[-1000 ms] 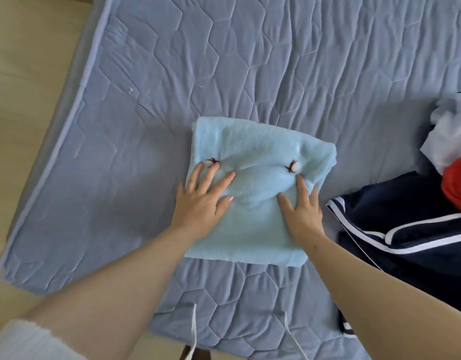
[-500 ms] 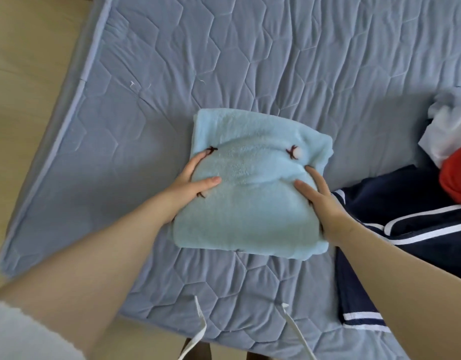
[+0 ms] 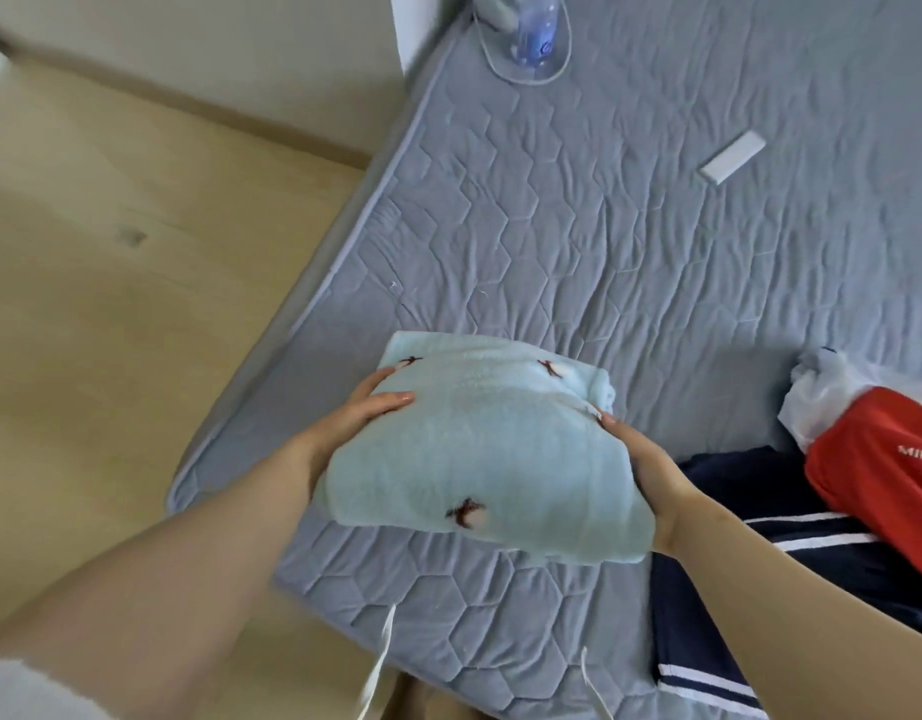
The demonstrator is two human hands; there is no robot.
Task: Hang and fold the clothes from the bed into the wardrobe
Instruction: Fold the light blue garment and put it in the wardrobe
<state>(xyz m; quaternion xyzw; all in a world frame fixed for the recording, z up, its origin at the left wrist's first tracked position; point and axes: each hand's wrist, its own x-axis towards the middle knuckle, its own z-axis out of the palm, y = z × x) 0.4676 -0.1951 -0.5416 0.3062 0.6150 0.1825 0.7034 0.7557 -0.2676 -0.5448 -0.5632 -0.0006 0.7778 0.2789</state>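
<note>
Now the folded pale-blue fleece garment (image 3: pixel 479 459) (dotted with small brown-and-white motifs) is held between both hands over the near corner of the bed (image 3: pixel 604 252). The left hand (image 3: pixel 365 413) grips its left edge, thumb on top and fingers curled underneath. The right hand (image 3: pixel 640 459) clasps the right edge in the same way. Whether the bundle's far edge touches the quilt, I cannot tell. Just right of it lie a navy striped garment (image 3: pixel 760 589), a red garment (image 3: pixel 874 475) and a white one (image 3: pixel 822 397). A flat white bar (image 3: pixel 732 159) lies further up the quilt.
</note>
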